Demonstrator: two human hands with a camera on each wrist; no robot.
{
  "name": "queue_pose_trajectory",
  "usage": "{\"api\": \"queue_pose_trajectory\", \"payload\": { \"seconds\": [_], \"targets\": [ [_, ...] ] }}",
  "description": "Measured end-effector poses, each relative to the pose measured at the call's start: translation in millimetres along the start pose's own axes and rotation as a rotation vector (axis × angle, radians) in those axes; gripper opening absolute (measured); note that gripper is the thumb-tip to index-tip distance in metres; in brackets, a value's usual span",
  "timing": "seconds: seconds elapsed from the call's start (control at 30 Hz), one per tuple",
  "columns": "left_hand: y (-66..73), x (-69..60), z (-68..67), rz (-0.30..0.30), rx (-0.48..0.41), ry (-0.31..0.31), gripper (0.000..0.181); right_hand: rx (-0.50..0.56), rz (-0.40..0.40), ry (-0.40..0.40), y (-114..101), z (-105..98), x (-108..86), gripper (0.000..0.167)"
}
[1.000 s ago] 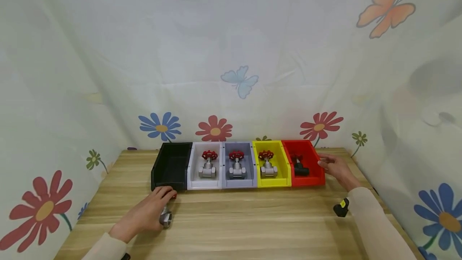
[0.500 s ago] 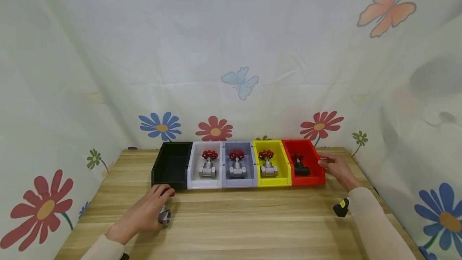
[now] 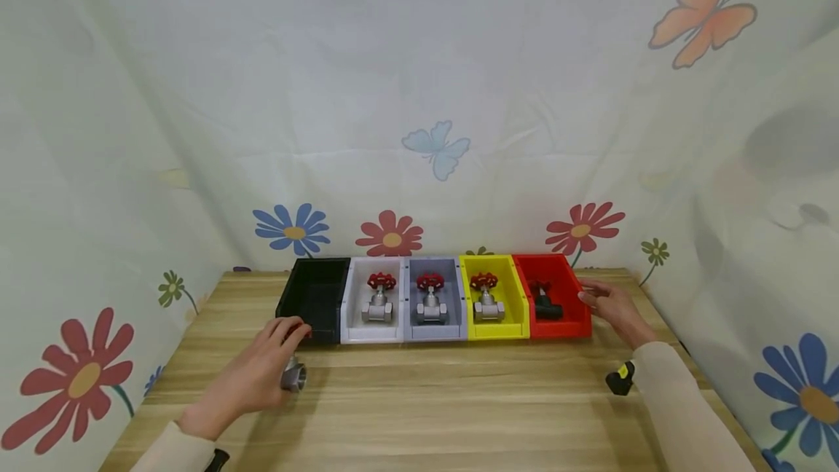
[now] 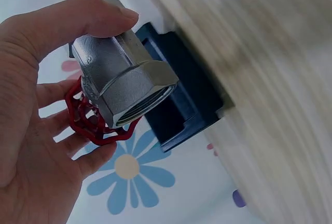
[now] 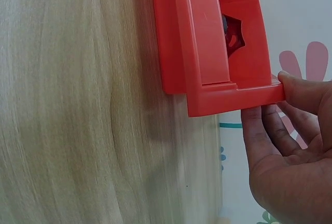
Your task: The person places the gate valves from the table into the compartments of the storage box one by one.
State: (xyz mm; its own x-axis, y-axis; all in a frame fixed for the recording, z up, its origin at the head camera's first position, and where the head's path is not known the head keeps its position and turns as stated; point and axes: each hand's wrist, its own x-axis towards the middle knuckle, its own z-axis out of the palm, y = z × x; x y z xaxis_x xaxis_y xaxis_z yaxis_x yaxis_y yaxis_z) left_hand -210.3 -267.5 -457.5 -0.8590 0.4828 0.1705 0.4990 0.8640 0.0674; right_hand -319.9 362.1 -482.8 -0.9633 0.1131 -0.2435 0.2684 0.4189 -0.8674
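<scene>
A metal gate valve (image 3: pixel 293 376) with a red handwheel (image 4: pixel 93 125) is in my left hand (image 3: pixel 252 374), just in front of the black bin (image 3: pixel 321 290). In the left wrist view, the thumb presses on the valve's hexagonal body (image 4: pixel 129 79), while the fingers lie behind the handwheel. The valve's threaded opening faces the camera. At the other end of the row, my right hand (image 3: pixel 612 308) pinches the side rim of the red bin (image 5: pixel 207 37), thumb on the inner side and fingers outside. Inside the red bin sits a dark valve (image 3: pixel 546 306) with a red handwheel.
Between the black and red bins stand a white bin (image 3: pixel 355 290), a grey-blue bin (image 3: pixel 452 275) and a yellow bin (image 3: pixel 518 312), each holding a silver valve with a red wheel. A flower-print curtain (image 3: pixel 432 57) hangs behind and beside the wooden table (image 3: pixel 446 406).
My left hand has risen and moved forward, slightly to the left, carrying the valve with it. The right hand stays at the red bin's rim.
</scene>
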Motion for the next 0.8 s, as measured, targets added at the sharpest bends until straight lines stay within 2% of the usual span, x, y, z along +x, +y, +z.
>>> {"api": "queue_pose_trajectory", "payload": {
  "seconds": [0.23, 0.4, 0.8],
  "targets": [
    [-4.3, 11.2, -9.6, 0.009, 0.029, 0.061, 0.103, -0.02, -0.03, 0.012, -3.2, -0.3, -2.9, 0.056],
    [-4.8, 18.8, -16.2, -0.007, 0.046, 0.054, 0.101, -0.04, -0.071, 0.006, -3.8, -0.2, -4.9, 0.055],
    [-15.6, 41.3, -28.0, -0.02, 0.069, 0.065, 0.101, -0.035, -0.068, 0.004, -3.3, 0.0, -5.9, 0.053]
  ]
}}
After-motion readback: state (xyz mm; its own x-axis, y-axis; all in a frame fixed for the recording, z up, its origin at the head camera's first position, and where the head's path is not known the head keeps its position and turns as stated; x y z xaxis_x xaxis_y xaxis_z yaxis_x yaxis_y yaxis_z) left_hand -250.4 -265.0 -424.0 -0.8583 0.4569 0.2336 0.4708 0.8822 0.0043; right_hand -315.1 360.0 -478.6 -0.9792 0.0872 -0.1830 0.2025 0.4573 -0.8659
